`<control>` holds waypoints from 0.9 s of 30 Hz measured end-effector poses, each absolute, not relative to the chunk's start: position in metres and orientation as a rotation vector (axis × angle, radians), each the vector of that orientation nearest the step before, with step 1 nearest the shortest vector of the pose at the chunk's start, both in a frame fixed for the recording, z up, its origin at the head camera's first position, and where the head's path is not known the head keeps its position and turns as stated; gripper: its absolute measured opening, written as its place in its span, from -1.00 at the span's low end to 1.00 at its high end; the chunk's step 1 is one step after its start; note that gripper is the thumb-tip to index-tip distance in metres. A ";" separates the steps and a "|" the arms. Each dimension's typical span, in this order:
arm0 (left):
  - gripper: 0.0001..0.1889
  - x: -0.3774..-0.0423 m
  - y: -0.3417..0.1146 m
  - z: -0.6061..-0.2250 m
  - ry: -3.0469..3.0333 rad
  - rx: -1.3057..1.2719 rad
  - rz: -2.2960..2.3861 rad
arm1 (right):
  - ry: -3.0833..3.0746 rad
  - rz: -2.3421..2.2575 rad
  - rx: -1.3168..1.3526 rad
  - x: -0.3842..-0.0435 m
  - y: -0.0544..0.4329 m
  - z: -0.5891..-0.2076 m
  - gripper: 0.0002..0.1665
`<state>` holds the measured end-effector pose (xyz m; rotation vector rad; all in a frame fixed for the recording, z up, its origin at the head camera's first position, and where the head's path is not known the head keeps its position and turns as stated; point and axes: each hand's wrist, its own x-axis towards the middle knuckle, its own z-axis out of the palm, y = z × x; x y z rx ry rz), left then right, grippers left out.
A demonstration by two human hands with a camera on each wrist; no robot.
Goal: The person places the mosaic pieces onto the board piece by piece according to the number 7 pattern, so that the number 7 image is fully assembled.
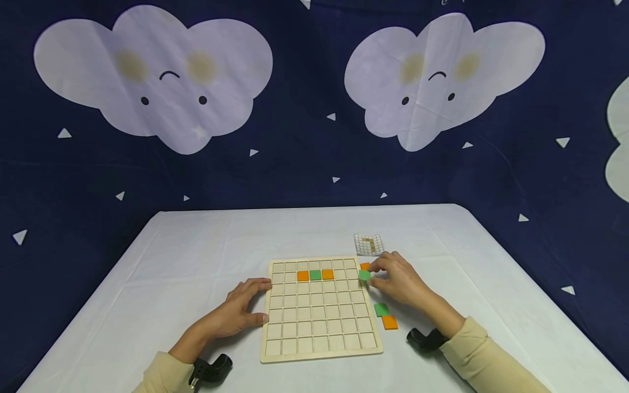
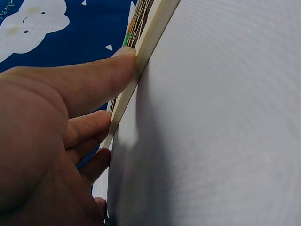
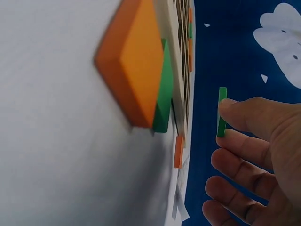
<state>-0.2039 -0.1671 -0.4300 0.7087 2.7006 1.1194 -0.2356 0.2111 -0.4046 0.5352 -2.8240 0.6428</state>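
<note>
A square wooden grid board (image 1: 314, 314) lies on the white table. In its upper rows sit an orange tile (image 1: 303, 276), a green tile (image 1: 315, 275) and another orange tile (image 1: 327, 274), side by side. My left hand (image 1: 241, 308) rests against the board's left edge, thumb and fingers extended; the left wrist view shows the thumb (image 2: 101, 77) touching the rim. Beyond the right edge, my right hand (image 1: 400, 278) pinches a green tile (image 3: 222, 112) between thumb and index finger, raised off the table. One orange tile (image 1: 365, 266) lies just behind it.
A small printed grid card (image 1: 368, 245) with a coloured pattern lies behind the board's right corner. Right of the board, a green tile (image 1: 380, 309) and an orange tile (image 1: 390, 322) lie touching. A dark cloth with clouds (image 1: 314, 164) hangs behind the table.
</note>
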 end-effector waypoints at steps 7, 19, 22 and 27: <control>-0.34 -0.203 -0.168 -0.430 2.696 0.715 1.125 | -2.780 0.665 0.593 -0.232 0.206 -0.400 -0.79; -0.33 -0.204 -0.167 -0.429 2.683 0.692 1.129 | -2.702 0.682 0.684 -0.233 0.192 -0.397 -0.73; -0.34 -0.204 -0.167 -0.430 2.687 0.692 1.128 | -2.717 0.683 0.678 -0.233 0.189 -0.396 -0.73; -0.34 -0.203 -0.167 -0.430 2.680 0.688 1.135 | -2.727 0.708 0.688 -0.232 0.184 -0.395 -0.73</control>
